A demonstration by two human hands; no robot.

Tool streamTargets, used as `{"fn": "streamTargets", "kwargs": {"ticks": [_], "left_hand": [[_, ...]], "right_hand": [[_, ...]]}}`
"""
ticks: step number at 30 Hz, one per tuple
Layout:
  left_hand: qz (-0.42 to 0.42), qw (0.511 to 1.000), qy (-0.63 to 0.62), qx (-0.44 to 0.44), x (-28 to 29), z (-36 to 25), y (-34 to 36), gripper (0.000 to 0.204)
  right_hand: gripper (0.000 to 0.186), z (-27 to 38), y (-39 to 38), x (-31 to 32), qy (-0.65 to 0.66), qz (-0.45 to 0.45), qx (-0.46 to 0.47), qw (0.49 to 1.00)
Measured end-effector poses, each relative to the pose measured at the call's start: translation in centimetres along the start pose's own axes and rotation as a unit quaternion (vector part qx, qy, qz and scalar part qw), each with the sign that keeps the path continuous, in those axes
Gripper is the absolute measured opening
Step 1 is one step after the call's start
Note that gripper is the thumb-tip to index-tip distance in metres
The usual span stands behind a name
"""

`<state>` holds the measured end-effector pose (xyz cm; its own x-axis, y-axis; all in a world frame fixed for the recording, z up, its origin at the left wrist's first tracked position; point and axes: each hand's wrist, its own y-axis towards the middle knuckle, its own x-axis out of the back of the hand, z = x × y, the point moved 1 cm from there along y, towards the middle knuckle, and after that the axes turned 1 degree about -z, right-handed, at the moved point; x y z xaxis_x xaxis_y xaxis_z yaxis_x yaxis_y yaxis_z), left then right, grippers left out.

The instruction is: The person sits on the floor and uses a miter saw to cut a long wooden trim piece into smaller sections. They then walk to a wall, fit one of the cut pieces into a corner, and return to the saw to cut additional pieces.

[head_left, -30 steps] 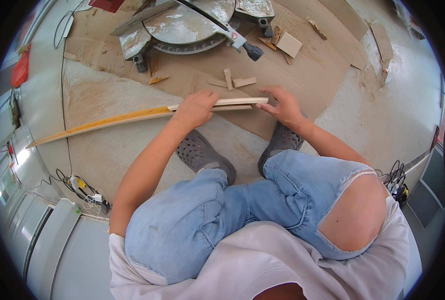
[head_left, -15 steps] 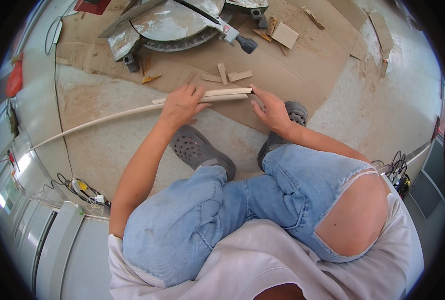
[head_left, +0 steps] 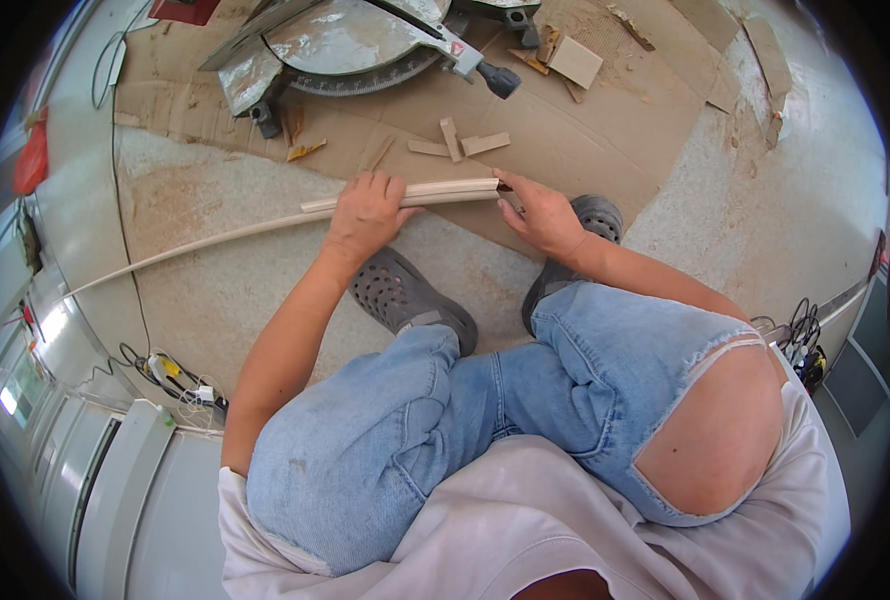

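My left hand [head_left: 365, 220] is closed round two pale wooden strips: a short one [head_left: 445, 187] lies alongside a long one [head_left: 215, 240] that reaches far to the left and appears curved. My right hand [head_left: 545, 220] has its fingertips on the right ends of both strips, where the ends sit nearly level. Both hands are above the floor between my shoes [head_left: 405, 295]. Several small offcuts [head_left: 485, 142] lie on the cardboard just beyond the strips.
A miter saw [head_left: 330, 40] stands on cardboard [head_left: 625, 130] ahead of me, with wood scraps [head_left: 575, 62] beside it. A red bag [head_left: 33, 160] is at the left. Cables with plugs [head_left: 165, 370] lie at lower left, more cables [head_left: 800, 335] at the right.
The strips and both hands have shifted a little up and leftward. The long strip's yellow face no longer shows. My right hand has closed in on the strips' ends.
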<state>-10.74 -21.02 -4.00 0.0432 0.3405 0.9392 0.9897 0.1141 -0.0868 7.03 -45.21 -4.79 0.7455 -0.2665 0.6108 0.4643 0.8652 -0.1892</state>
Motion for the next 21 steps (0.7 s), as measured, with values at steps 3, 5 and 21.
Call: {"fn": "streamTargets", "kwargs": {"ticks": [3,5,21], "left_hand": [[-0.004,1.000,0.002,-0.007,-0.2,0.0,-0.1,0.042],[-0.009,1.000,0.003,-0.008,-0.4,0.0,-0.3,0.042],[-0.017,0.999,0.034,-0.009,-0.8,-0.3,-0.7,0.041]], "right_hand": [[0.036,-0.1,0.1,-0.1,0.025,-0.017,-0.010,1.000],[0.029,0.2,0.2,0.0,0.055,0.007,-0.061,0.997],[0.021,-0.2,0.3,0.4,-0.138,-0.007,0.120,0.983]]}}
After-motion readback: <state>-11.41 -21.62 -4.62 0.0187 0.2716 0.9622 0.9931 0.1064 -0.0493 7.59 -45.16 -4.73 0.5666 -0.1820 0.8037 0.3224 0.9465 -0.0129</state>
